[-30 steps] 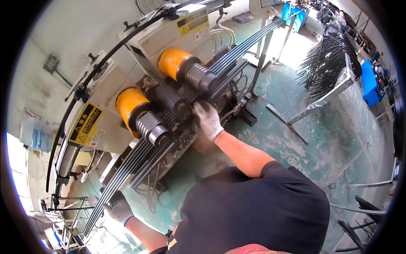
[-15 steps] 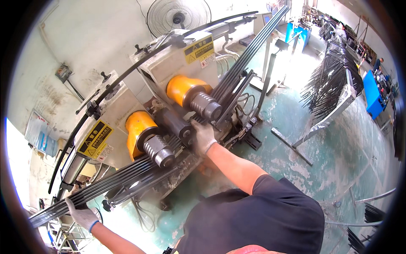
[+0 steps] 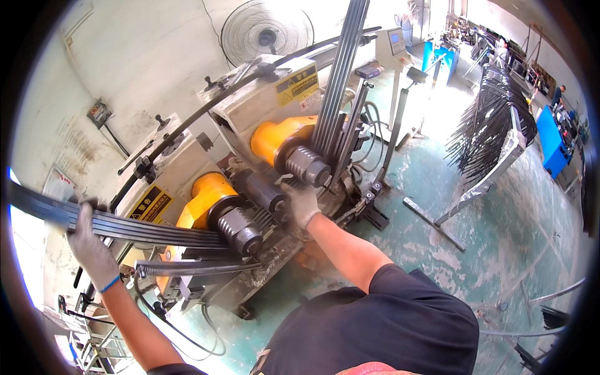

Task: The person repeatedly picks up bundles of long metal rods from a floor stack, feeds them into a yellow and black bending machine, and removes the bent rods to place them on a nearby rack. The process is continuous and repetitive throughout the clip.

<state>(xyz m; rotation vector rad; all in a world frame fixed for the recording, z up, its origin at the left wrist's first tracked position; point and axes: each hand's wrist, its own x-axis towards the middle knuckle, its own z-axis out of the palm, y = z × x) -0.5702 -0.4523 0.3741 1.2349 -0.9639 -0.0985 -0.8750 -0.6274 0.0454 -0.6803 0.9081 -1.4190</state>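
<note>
Several dark metal tubes run side by side through a bending machine. Their left stretch point(image 3: 165, 231) slants up toward the left, and their right stretch point(image 3: 340, 69) rises steeply past the fan. My gloved left hand point(image 3: 94, 250) has its fingers wrapped round the tubes near the left end, which is blurred. At the machine's middle, my gloved right hand point(image 3: 302, 205) is curled against the dark cylindrical block point(image 3: 265, 190); its fingertips are partly hidden. Grooved rollers on orange arms flank that block: the left roller point(image 3: 236, 230) and the right roller point(image 3: 305, 165).
A long curved dark bar point(image 3: 219, 97) spans the machine top. A standing fan point(image 3: 267, 37) is against the wall. To the right, a metal rack point(image 3: 484, 181) bears many dark rods. Blue carts point(image 3: 552, 140) and a distant person point(image 3: 558, 95) are farther back.
The tubes, straight before, now bend upward on both sides of the rollers. My left hand has risen with their left end. The orange arms have swung, while my right hand stays at the block.
</note>
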